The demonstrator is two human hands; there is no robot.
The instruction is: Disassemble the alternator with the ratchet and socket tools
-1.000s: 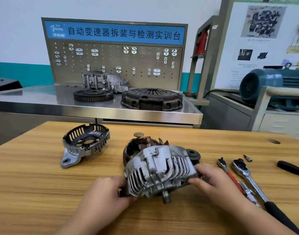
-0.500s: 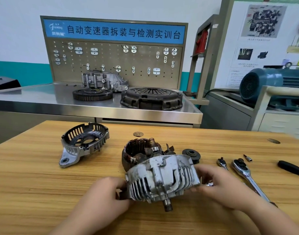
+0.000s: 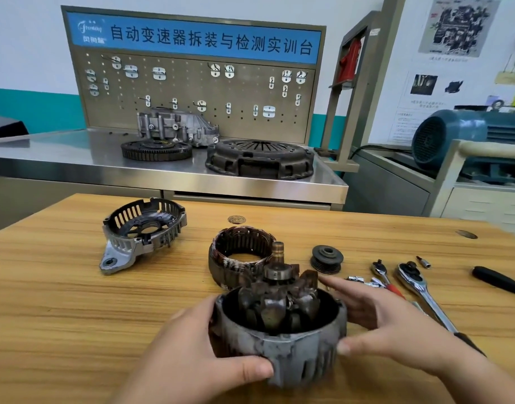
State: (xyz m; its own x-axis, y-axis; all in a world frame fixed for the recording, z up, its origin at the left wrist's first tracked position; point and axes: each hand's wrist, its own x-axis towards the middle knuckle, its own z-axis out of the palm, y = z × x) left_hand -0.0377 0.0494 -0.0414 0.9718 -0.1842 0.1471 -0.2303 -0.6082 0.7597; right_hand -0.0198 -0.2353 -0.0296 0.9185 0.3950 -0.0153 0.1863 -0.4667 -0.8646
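At the near edge of the worktop [image 3: 46, 316], both hands clasp the housing [image 3: 294, 354] between them. The left hand [image 3: 192, 360] wraps its left side, thumb curled over the near wall. The right hand [image 3: 390, 325] takes the right side, thumb pressed to the near wall and fingers reaching along the far rim. The housing sits open side up, with the rotor [image 3: 275, 304] standing in it, shaft pointing up and away.

Just beyond the housing, touching or nearly touching its far rim, the stator [image 3: 230, 263] lies on the wood, a ring of copper windings. The pulley [image 3: 327, 259] sits to the stator's right, just past the right fingertips. Far left of the stator, well apart, the cover [image 3: 139, 231] rests with its mounting ear pointing near-left.

Right of the right hand lie the tools: a few sockets [image 3: 356, 279] nearest the fingers, then the small ratchet [image 3: 380, 271], then the big ratchet [image 3: 415, 282], whose handle runs under the right wrist. A bit [image 3: 424, 262] lies just beyond the big ratchet's head, and a black handle [image 3: 498, 282] further right.

Behind the worktop, a steel bench [image 3: 61, 153] carries a gear ring [image 3: 156, 150], a clutch plate [image 3: 259, 160] and a casting [image 3: 174, 126] before a pegboard [image 3: 192, 91]. A blue motor [image 3: 449, 135] stands far right.
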